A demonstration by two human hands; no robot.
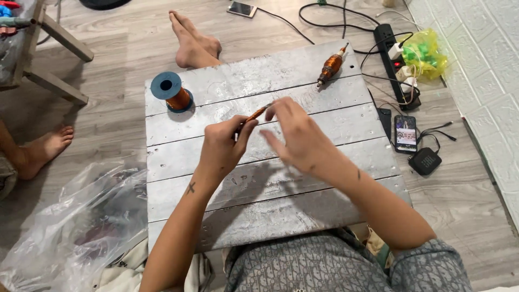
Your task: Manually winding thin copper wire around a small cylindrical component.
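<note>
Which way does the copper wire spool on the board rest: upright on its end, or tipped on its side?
Upright: the copper wire spool shows its round blue top flange and centre hole.

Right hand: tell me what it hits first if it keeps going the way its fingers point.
The right hand points left, toward the left hand holding a copper-wound piece. It would likely meet that hand's fingers first, though depth is hard to judge.

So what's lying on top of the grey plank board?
On the grey plank board sit a spool of copper wire and a copper-wound rod. The left hand and right hand hold a small wound piece above it; whatever lies beneath them is hidden.
</note>
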